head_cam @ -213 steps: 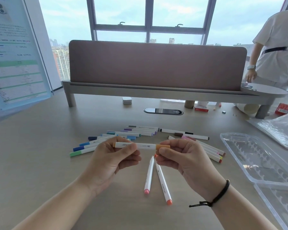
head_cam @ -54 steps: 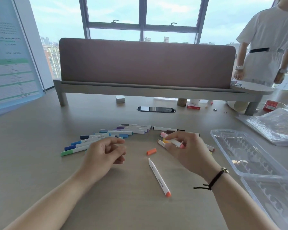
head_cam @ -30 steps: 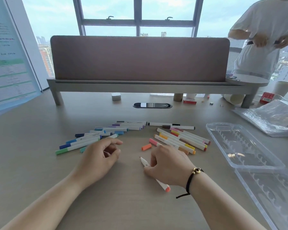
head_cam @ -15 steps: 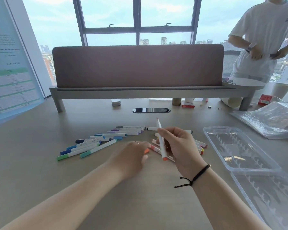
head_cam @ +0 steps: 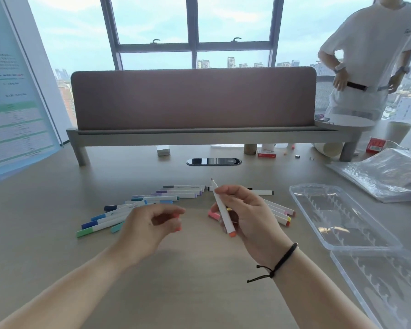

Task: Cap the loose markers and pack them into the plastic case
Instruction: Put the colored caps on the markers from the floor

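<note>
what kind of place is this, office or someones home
Most likely an office in a high-rise. A fabric desk divider stands across a long shared table with a cable port, a printed poster leans at the left, and the window looks out over city towers.

Light: bright daylight from window (head_cam: 195,32), backlit.
Shadows: soft, faint under hands.
Glare: on case (head_cam: 342,217), bag (head_cam: 387,174).
Blur: left hand (head_cam: 150,226) smeared.
Edges: wide-angle bowing.

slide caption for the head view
Right hand holds an uncapped marker; left hand brings its orange cap.
</note>
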`<move>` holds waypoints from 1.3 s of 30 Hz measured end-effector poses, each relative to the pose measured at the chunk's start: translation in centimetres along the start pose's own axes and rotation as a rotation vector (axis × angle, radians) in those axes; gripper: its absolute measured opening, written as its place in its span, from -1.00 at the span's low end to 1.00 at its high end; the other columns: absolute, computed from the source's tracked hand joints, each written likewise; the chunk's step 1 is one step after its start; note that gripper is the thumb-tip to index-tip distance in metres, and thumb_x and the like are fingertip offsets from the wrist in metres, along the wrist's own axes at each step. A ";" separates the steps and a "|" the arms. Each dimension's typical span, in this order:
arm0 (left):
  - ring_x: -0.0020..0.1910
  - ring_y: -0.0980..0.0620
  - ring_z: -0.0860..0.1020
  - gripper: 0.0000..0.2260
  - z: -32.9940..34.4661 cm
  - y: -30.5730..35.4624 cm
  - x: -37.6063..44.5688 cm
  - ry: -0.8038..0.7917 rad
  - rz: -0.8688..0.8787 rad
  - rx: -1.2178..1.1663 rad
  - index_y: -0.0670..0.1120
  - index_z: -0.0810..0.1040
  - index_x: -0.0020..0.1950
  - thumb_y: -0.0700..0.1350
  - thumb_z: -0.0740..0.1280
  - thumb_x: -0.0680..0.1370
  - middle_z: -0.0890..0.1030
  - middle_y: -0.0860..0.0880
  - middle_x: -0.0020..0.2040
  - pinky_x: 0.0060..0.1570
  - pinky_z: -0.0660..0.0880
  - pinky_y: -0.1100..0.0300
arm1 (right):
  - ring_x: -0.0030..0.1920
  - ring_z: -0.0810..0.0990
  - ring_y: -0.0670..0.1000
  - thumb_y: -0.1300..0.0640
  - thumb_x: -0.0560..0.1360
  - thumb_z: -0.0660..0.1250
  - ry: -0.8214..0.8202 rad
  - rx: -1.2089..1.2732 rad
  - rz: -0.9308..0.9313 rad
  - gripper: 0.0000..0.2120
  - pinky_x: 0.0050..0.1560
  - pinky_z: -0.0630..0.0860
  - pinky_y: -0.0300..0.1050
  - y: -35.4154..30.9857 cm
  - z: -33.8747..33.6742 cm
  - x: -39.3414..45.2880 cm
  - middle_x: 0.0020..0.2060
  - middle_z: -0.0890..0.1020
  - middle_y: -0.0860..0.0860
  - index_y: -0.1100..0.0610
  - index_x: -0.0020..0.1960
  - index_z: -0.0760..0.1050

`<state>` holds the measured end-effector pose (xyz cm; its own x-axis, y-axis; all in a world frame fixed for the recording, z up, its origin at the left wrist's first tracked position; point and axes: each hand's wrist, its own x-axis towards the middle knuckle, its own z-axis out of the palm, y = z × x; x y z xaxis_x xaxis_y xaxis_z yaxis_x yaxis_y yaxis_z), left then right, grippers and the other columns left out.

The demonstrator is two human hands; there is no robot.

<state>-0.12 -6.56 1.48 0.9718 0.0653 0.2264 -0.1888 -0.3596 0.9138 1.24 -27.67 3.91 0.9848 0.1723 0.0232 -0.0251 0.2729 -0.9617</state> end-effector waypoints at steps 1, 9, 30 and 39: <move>-0.16 -0.04 0.68 -0.81 -0.3 -0.2 -0.3 0.017 -0.096 -0.190 -0.11 0.71 -0.02 -0.36 0.45 0.46 0.71 -0.09 -0.17 -0.09 0.63 0.24 | -0.40 0.52 0.06 0.23 0.62 0.26 -0.031 0.016 0.006 -0.79 -0.38 0.45 -0.10 0.2 0.1 0.0 -0.20 0.66 0.17 0.08 -0.05 0.65; -0.31 0.00 0.67 -0.56 -2.4 -1.3 -1.1 0.121 -0.329 -0.853 -0.21 0.68 -0.19 -0.18 0.69 0.00 0.69 -0.22 -0.17 -0.29 0.63 0.21 | -0.39 0.51 0.05 0.14 0.41 0.43 -0.142 0.050 0.025 -0.80 -0.30 0.45 -0.10 1.9 0.8 0.0 -0.13 0.68 0.17 0.16 0.02 0.64; -0.19 -0.17 0.71 -0.84 -1.4 -0.2 -2.4 -0.011 -0.239 -0.666 -0.18 0.72 -0.21 -0.28 0.51 0.22 0.69 -0.27 -0.17 -0.20 0.65 0.17 | -0.38 0.55 0.10 0.14 0.50 0.36 -0.114 -0.069 -0.017 -0.83 -0.28 0.55 -0.04 2.8 2.8 -0.9 -0.14 0.69 0.22 0.24 -0.04 0.63; -0.28 -0.14 0.70 -0.79 -1.2 0.2 -2.6 0.011 -0.171 -0.542 -0.25 0.69 -0.10 -0.23 0.50 0.29 0.69 -0.30 -0.19 -0.28 0.65 0.17 | -0.38 0.56 0.08 0.10 0.37 0.41 -0.117 -0.003 0.020 -0.74 -0.29 0.56 -0.11 2.6 2.8 -1.1 -0.15 0.70 0.23 0.28 -0.07 0.64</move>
<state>-2.90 -5.69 1.51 0.9940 0.0914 0.0608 -0.0770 0.1856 0.9796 -0.35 -24.46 2.18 0.9573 0.2869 0.0349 -0.0443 0.2649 -0.9633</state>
